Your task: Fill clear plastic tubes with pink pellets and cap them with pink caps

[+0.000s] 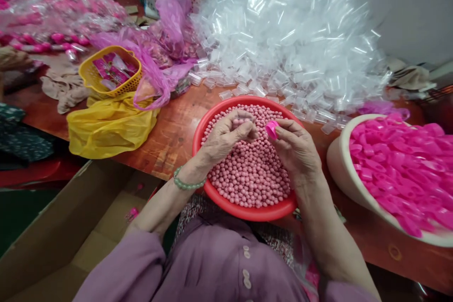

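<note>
Over a red basin (247, 214) full of small round pink balls (251, 174), both my hands are held close together. My left hand (231, 132), with a green bead bracelet on the wrist, has its fingers curled shut around what looks like a clear plastic tube, mostly hidden by the fingers. A bright pink plastic cap (272, 129) is pinched between the thumb and fingers of my right hand (295, 148). The cap's open end faces left, towards my left hand, and the two are apart.
A white tub (341, 165) of pink plastic caps (403, 165) stands at right. Clear tubes (290, 42) are heaped behind the basin. To the left are a yellow basket (118, 87), a yellow bag (111, 127), purple bags (173, 14) and a cardboard box (53, 226) below the table edge.
</note>
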Action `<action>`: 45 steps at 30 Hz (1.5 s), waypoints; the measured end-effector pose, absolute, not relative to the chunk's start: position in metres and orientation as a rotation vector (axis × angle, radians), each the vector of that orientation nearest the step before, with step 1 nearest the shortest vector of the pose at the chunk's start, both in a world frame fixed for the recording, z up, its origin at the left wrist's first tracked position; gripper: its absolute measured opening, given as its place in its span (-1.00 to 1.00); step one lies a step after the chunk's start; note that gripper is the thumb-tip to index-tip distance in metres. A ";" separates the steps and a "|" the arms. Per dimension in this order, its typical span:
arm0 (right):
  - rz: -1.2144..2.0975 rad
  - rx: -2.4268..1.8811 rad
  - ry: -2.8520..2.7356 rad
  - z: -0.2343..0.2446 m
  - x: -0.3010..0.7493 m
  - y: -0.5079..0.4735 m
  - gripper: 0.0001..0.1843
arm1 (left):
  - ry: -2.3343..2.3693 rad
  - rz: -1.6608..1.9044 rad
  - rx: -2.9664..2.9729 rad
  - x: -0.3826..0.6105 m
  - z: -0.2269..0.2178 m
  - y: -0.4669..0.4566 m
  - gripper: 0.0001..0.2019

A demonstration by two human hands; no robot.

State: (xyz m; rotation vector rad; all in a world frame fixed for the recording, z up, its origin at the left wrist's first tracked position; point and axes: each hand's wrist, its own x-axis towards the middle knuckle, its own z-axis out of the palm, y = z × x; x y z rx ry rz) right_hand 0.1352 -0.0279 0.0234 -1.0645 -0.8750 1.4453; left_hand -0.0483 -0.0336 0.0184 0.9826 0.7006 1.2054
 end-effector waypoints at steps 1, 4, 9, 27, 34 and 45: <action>1.455 -1.050 -0.875 0.022 0.136 -0.026 -0.66 | 0.719 1.184 1.017 -0.050 0.018 -0.033 -0.65; 1.457 -0.996 -0.901 0.021 0.136 -0.025 -0.65 | 0.750 1.147 1.090 -0.053 0.018 -0.033 -0.67; 1.452 -0.926 -0.914 0.021 0.135 -0.027 -0.67 | 0.723 1.014 1.191 -0.054 0.017 -0.033 -0.68; 1.143 -0.996 -1.190 0.025 0.128 -0.022 -0.78 | 0.671 0.760 1.022 -0.051 0.016 -0.029 -0.74; 1.040 -1.058 -1.334 0.030 0.122 -0.021 -0.78 | 0.631 0.755 1.038 -0.053 0.015 -0.028 -0.87; 0.838 -1.102 -1.463 0.029 0.119 -0.023 -0.80 | 0.557 0.673 0.903 -0.054 0.009 -0.023 -0.82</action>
